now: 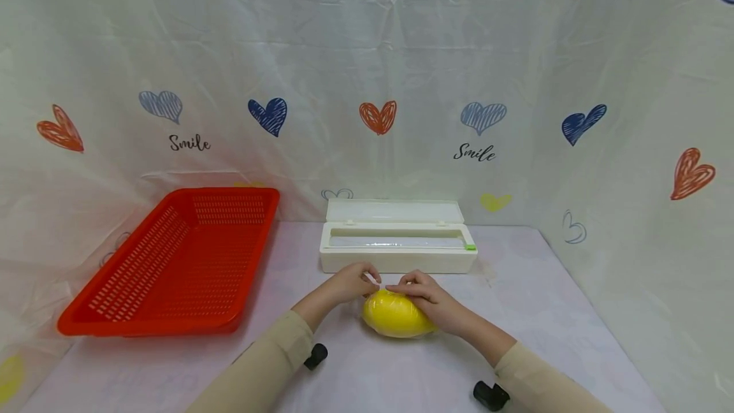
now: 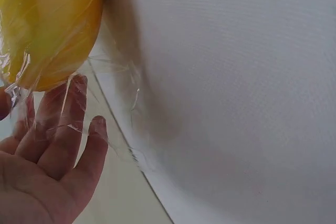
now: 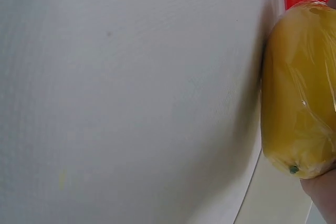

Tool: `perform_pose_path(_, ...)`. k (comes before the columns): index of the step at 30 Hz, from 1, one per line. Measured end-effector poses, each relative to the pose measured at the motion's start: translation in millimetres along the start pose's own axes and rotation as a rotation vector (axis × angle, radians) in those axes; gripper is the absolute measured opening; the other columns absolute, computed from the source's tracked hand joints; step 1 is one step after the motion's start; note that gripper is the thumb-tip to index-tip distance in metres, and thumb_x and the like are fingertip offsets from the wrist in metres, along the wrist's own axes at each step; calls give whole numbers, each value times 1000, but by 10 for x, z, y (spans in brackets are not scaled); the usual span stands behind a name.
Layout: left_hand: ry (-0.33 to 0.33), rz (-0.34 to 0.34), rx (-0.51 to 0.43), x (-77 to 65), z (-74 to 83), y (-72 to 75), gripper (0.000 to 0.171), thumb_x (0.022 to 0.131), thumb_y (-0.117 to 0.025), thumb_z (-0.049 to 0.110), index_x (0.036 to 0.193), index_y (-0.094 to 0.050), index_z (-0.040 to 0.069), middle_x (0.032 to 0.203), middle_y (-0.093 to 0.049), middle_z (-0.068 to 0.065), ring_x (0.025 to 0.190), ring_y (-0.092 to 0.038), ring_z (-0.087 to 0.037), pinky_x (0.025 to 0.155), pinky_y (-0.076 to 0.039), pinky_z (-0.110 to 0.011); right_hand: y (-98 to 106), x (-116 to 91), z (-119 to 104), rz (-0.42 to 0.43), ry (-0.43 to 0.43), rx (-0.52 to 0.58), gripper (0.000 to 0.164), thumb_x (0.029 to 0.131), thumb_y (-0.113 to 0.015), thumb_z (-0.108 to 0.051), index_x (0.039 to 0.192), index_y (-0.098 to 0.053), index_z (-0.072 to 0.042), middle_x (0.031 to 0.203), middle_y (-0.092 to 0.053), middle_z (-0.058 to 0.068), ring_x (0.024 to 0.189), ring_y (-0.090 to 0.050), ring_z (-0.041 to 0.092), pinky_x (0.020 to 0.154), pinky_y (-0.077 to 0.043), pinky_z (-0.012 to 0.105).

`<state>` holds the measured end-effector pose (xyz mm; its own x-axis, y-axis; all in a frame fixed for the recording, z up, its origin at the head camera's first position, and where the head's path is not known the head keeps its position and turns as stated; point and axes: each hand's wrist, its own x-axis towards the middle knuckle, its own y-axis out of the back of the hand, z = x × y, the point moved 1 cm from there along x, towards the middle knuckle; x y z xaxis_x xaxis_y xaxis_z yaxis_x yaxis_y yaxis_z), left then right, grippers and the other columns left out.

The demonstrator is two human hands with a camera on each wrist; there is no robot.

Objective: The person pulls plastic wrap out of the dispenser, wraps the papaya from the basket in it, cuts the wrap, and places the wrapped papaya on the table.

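Observation:
A yellow melon (image 1: 395,315) wrapped in shiny cling film lies on the table in front of me. My left hand (image 1: 355,282) is at its left end, pinching loose cling film (image 2: 65,121) between thumb and fingers. In the left wrist view the film bunches below the melon and drapes across the fingers. My right hand (image 1: 429,298) curves over the melon's top and right side, its fingertips pointing toward the left hand. A small green stem spot (image 3: 293,169) shows through the film in the right wrist view, where most of the right hand is hidden.
Behind the hands stands a cream cling film box (image 1: 398,260) with its lid (image 1: 395,211) raised and a roll inside. A red perforated basket (image 1: 229,325) sits on the left. White cloth covers the table (image 1: 550,336), and a heart-patterned curtain (image 1: 321,43) hangs behind.

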<state>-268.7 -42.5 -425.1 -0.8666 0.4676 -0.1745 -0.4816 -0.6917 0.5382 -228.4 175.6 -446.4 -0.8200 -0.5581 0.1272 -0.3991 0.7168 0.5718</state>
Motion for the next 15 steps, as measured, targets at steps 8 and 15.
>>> perform_pose_path(8, -2, 6, -39, 22, -28, 14, 12, 88, -63, -3, 94, -61, 6, 82, -70, -7, 69, -61, -16, 59, -45, -25, -1, 22, -51, -46, 60, -124, 40, 101, -41, -2, 125, -68, -20, 122, -48, -3, 118, -38, 29, 93, -33, 48)
perform_pose_path(15, -6, 67, -44, 9, -85, 41, 8, 85, -72, 2, 85, -65, 5, 75, -68, -3, 65, -58, -12, 59, -47, -24, -7, 4, -36, -27, 71, -60, 36, 101, -42, -4, 113, -72, -18, 124, -51, 0, 122, -37, 31, 97, -32, 51)
